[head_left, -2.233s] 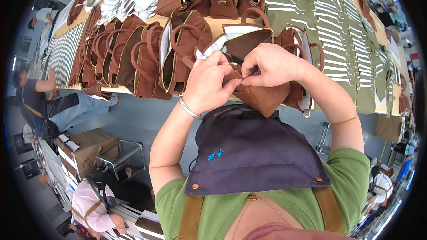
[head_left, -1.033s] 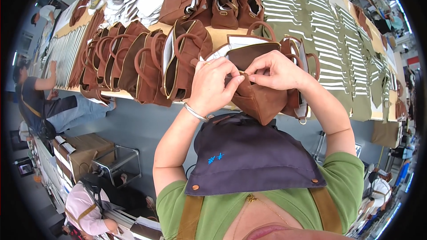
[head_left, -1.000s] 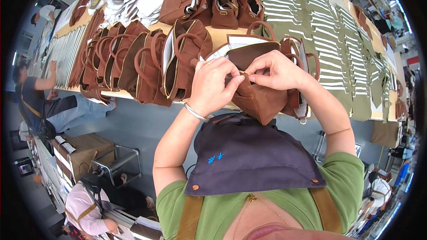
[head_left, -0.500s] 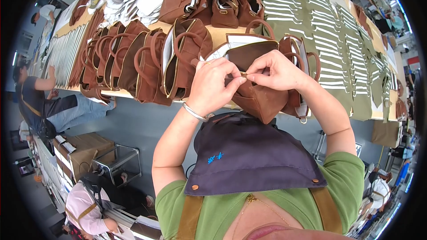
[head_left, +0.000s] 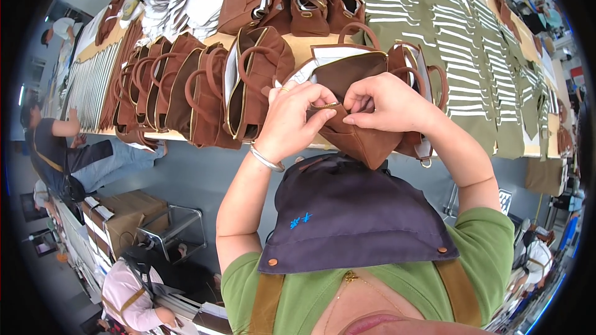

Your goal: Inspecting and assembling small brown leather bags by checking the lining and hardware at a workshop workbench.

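Observation:
A brown handbag [head_left: 366, 139] with a gold zipper [head_left: 325, 106] and a white lining stands open at the table's near edge. My left hand [head_left: 292, 115], with a bracelet at the wrist, pinches the zipper's end at the bag's left side. Just to the right, my right hand [head_left: 388, 104] has its fingers curled at the bag's upper edge, thumb against the brown material. Its fingertips are partly hidden, so whatever they grip does not show. One round handle [head_left: 360, 27] rises behind the opening.
Several brown handbags [head_left: 205, 96] stand in a row to the left, one [head_left: 417, 130] touches mine on the right. More bags [head_left: 307, 6] lie beyond. Striped green pieces [head_left: 459, 80] cover the table's right side. A co-worker [head_left: 56, 142] is at the far left.
My fingertips have parted slightly; the right hand has shifted a little right along the bag's edge. More of the gold zipper shows beside the left thumb.

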Available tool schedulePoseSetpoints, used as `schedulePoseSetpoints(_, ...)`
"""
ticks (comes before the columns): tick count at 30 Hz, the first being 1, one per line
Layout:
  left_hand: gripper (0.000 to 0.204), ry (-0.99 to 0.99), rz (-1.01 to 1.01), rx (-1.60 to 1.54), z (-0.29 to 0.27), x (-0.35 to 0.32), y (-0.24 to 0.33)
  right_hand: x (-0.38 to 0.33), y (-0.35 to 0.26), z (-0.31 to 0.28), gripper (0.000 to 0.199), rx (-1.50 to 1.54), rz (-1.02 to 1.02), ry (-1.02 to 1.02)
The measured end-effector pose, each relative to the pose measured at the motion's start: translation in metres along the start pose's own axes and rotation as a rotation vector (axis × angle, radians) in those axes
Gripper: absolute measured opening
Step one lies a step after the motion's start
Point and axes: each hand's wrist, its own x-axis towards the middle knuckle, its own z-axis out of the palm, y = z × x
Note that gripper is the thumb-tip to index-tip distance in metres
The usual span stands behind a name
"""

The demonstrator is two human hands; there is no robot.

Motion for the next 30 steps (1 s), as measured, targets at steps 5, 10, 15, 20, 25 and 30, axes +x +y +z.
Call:
schedulePoseSetpoints(5, 0.012, -0.004, -0.015, 0.050, 0.004, -0.001, 0.001, 0.001, -0.004, 0.002, 0.021, -0.012, 0.069, -0.046)
schedulePoseSetpoints(10, 0.008, 0.114, 0.026, 0.063, 0.012, -0.002, 0.003, -0.002, -0.004, 0.000, 0.021, -0.016, 0.073, -0.055)
schedulePoseSetpoints(15, 0.005, 0.164, -0.004, 0.059, 0.020, -0.005, 0.005, 0.000, -0.003, 0.001, 0.021, -0.071, 0.083, -0.067)
schedulePoseSetpoints(20, 0.002, 0.222, -0.024, 0.031, 0.027, -0.009, 0.008, 0.002, -0.005, -0.001, 0.018, -0.036, 0.098, -0.081)
schedulePoseSetpoints(25, 0.004, 0.283, -0.021, 0.003, 0.030, -0.012, 0.008, 0.002, -0.010, -0.001, 0.017, 0.013, 0.079, -0.067)
schedulePoseSetpoints(30, 0.004, 0.264, -0.024, -0.035, 0.031, -0.014, 0.005, 0.000, -0.006, 0.004, 0.015, 0.027, 0.053, -0.072)
